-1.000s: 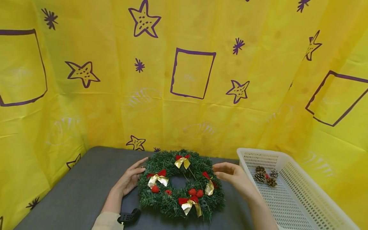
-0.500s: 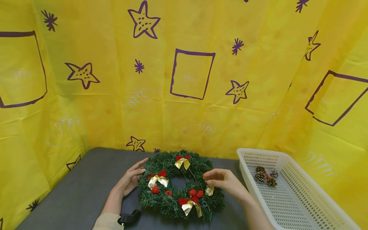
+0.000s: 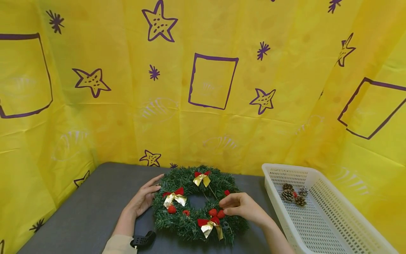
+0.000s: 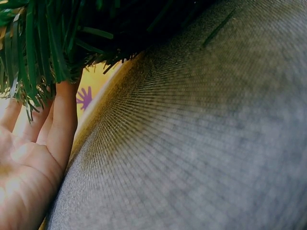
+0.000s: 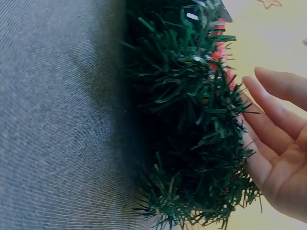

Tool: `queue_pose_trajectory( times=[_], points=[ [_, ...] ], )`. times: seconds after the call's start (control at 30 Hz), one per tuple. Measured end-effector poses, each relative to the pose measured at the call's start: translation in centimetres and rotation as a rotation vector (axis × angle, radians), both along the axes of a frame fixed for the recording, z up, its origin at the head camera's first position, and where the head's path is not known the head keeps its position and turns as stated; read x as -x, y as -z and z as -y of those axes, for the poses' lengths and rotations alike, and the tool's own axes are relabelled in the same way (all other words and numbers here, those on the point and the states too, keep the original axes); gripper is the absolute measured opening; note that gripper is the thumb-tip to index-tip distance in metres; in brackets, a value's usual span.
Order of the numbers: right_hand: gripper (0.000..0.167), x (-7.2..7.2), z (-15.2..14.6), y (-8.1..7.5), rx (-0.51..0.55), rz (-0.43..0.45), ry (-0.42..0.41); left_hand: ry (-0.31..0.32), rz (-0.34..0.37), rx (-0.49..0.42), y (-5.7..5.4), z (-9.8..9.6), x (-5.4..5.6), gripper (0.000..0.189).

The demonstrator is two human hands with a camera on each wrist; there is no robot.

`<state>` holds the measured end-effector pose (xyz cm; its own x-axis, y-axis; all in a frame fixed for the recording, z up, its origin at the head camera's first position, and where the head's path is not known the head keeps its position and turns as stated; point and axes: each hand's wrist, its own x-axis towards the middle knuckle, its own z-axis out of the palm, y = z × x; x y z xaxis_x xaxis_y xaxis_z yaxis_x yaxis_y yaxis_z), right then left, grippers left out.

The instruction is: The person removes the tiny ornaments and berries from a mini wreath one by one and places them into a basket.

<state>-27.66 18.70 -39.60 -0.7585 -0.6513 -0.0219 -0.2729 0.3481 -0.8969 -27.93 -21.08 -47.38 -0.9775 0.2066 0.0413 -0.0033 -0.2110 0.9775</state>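
Wreath (image 3: 184, 225), one; red berries (image 3: 172, 209), four visible; left fingers (image 3: 150, 191) extended, right fingers (image 3: 231, 199) loosely parted, both touching wreath.

right grip (image 3: 243, 208) hides some wreath (image 3: 180, 225) — white basket (image 3: 280, 208) cut off below
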Motion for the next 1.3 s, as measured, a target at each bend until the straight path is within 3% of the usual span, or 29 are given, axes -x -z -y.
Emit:
queue_pose_trajectory(
  times=[0.3, 0.5, 1.3],
  points=[
    [0.031, 0.1, 0.1, 0.5, -0.009, 0.015, 0.003, 0.01, -0.009, 0.013, 0.0, -0.1, 0.1, 0.069],
    [0.027, 0.1, 0.2, 1.1, -0.045, -0.026, 0.011, -0.001, 0.004, 0.012, 0.0, -0.2, 0.1, 0.069],
    [0.026, -0.2, 0.7, 0.5, -0.011, -0.035, 0.04, -0.021, 0.038, -0.031, 0.1, 0.0, 0.3, 0.069]
  ],
)
